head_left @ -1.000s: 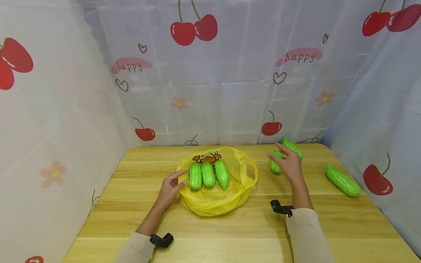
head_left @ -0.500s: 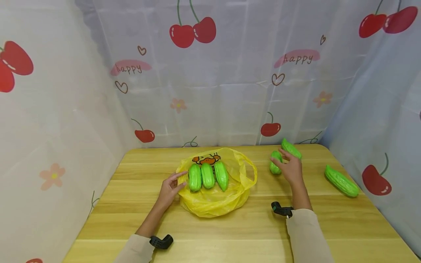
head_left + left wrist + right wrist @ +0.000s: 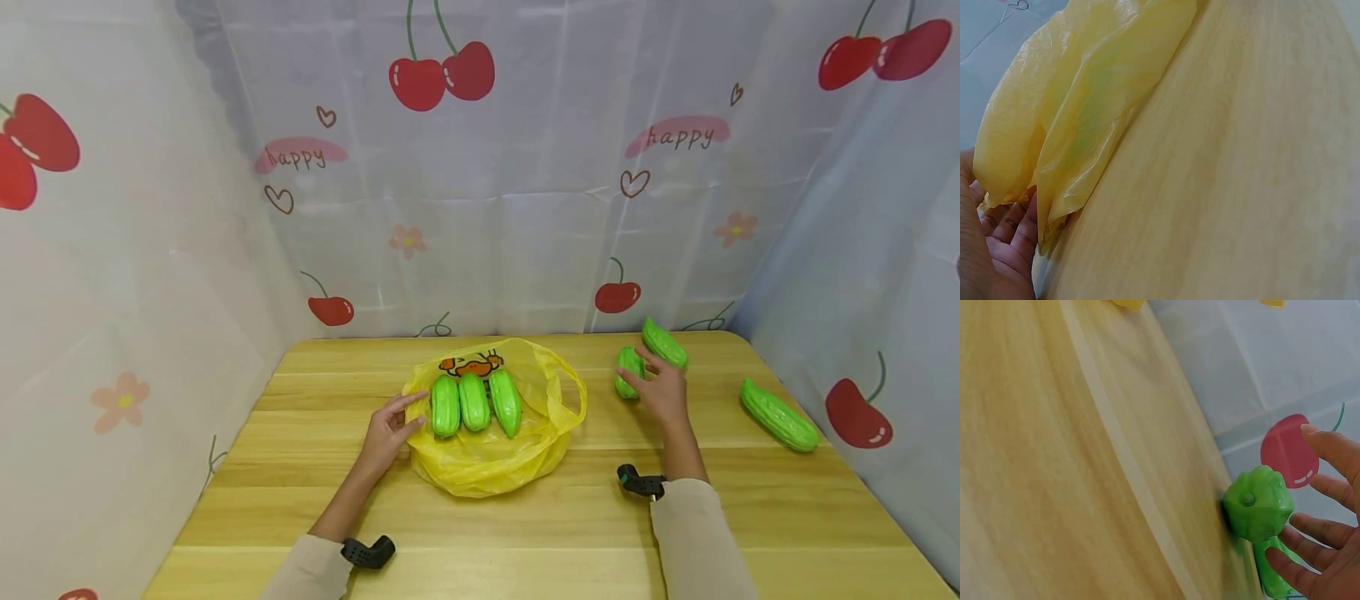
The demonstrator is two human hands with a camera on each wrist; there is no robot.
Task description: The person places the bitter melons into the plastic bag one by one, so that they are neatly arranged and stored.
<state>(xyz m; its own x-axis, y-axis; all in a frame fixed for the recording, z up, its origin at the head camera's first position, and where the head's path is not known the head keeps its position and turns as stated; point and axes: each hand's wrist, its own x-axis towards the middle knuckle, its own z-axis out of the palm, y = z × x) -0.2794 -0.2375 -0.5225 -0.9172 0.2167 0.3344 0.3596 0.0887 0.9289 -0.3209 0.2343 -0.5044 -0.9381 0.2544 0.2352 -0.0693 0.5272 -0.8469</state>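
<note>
Gourds (image 3: 778, 416) are green, the bag (image 3: 487, 477) yellow, the curtain (image 3: 517, 250) cherry-printed.

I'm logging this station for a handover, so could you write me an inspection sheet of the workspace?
Surface: wood-grain tabletop.
Job's things: yellow plastic bag, lying open; three green ridged gourds inside; three loose gourds to its right.
Clutter: nothing seen.
Grips: left grip touches the bag's left side; right grip is spread at the loose gourd closest to the bag, contact unclear.
Cables: nothing seen.
Surroundings: cherry-print sheets behind and at both sides.
</note>
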